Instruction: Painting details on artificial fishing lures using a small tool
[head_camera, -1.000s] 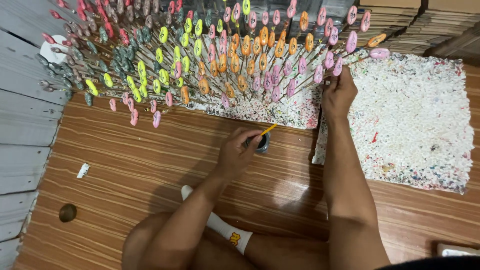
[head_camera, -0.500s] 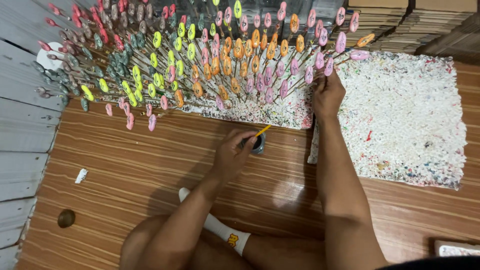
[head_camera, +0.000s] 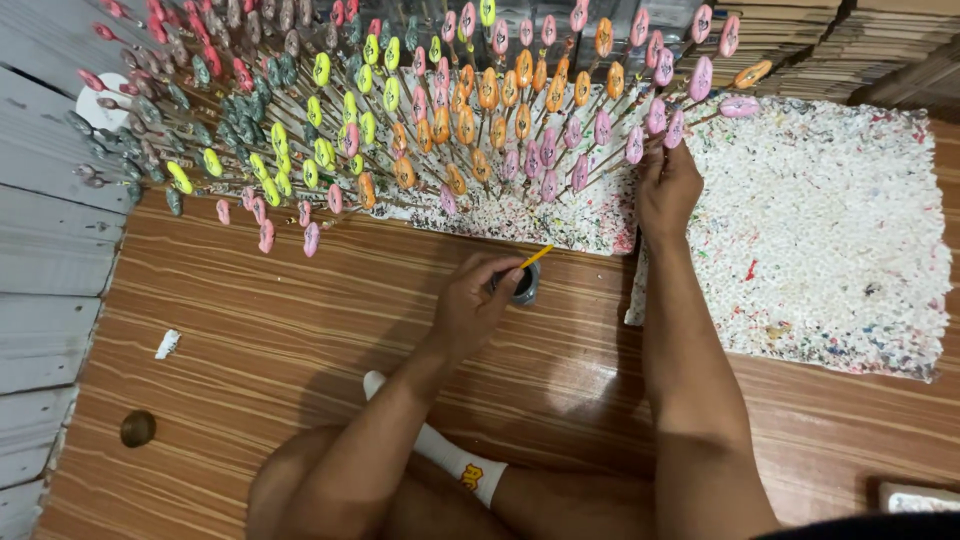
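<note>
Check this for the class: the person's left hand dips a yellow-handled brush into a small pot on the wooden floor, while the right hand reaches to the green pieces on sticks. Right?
Not quite. In the head view the right hand reaches to the pink pieces, not green ones. The left hand does hold the yellow-handled brush at the small pot on the wooden floor.

A small white scrap (head_camera: 167, 344) lies on the striped wooden floor (head_camera: 300, 330) at left, a round brown knob (head_camera: 137, 428) below it. Pale planks (head_camera: 45, 250) fill the left edge; stacked cardboard (head_camera: 870, 40) sits upper right.
</note>
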